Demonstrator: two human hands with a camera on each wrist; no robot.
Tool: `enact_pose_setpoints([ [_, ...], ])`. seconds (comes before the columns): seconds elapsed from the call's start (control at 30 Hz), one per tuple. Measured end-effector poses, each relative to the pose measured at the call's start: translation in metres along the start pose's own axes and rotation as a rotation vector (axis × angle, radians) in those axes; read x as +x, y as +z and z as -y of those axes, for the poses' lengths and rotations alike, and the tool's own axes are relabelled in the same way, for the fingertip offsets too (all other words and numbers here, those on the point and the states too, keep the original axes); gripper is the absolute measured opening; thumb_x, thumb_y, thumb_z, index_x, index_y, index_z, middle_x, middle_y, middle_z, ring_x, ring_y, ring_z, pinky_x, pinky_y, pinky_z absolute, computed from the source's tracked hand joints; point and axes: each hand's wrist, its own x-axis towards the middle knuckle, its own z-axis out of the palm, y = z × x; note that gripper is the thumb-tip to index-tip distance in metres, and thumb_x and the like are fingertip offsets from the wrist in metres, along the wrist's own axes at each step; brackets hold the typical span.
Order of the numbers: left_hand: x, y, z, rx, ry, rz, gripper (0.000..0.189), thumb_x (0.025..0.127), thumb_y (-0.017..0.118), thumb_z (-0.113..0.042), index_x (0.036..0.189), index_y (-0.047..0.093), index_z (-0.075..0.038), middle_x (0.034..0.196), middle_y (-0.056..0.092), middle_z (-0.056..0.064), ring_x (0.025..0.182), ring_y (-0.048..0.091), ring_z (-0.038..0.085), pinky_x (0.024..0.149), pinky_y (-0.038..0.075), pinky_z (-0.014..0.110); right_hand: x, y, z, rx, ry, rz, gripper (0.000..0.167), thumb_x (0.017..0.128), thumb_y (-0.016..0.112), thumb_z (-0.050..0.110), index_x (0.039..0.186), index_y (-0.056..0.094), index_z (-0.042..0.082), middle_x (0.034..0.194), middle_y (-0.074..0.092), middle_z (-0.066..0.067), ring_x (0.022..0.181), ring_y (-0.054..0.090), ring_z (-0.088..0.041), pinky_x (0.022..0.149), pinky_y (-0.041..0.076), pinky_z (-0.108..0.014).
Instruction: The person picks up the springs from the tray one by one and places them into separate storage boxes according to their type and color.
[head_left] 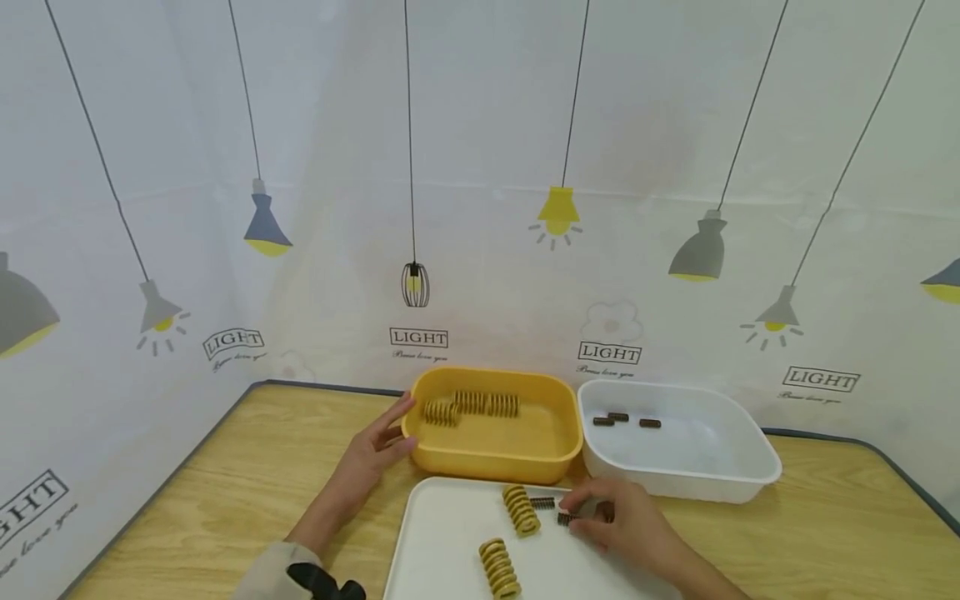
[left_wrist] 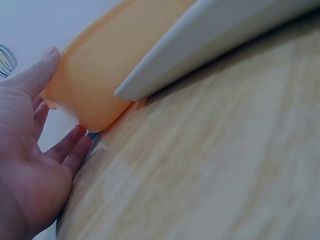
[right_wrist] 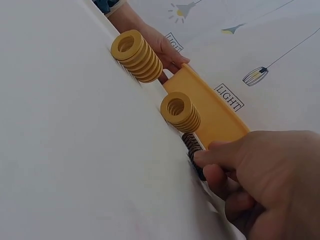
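My left hand (head_left: 367, 458) rests against the left end of a yellow bin (head_left: 487, 467), its fingers spread and fairly straight. Inside that bin lie several yellow coil springs (head_left: 471, 402). Over a white tray (head_left: 435, 533), my right hand (head_left: 630, 525) pinches a small dark spring (head_left: 566, 518) between curled fingers. Something dark shows among those fingers, but I cannot tell what. Another small dark spring (head_left: 542, 503) lies just left of them, beside a large yellow spring (head_left: 521, 510). A second large yellow spring (head_left: 499, 569) lies nearer on the tray.
To the right of the yellow bin stands a white bin (head_left: 705, 479) holding 3 small dark springs (head_left: 618, 417). Both bins sit behind the tray on a wood-patterned table (head_left: 202, 500). A printed curtain (head_left: 495, 275) hangs behind.
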Motion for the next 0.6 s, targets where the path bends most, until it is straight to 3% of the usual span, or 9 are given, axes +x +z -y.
enact_pose_setpoints([
  [0.33,0.0008,0.001,-0.0005,-0.007,-0.003,-0.001,0.055,0.096,0.059,-0.014,0.147,0.04,-0.022,0.155,0.024,-0.012,0.13,0.041,0.029,0.106,0.035,0.041,-0.0021,-0.0018,-0.0003,0.011,0.02,0.12,0.019,0.076,0.081,0.032,0.093,0.073,0.026,0.09,0.066,0.008,0.062,0.05,-0.007,0.053,0.043,-0.023],
  [0.6,-0.001,0.0003,-0.0013,0.0,-0.008,-0.002,0.055,0.096,0.059,-0.016,0.147,0.04,-0.022,0.155,0.024,-0.013,0.13,0.041,0.029,0.107,0.034,0.042,-0.0037,-0.0049,-0.0027,0.055,-0.009,0.205,0.021,0.076,0.08,0.031,0.095,0.073,0.025,0.092,0.068,0.008,0.064,0.05,-0.006,0.056,0.043,-0.022],
])
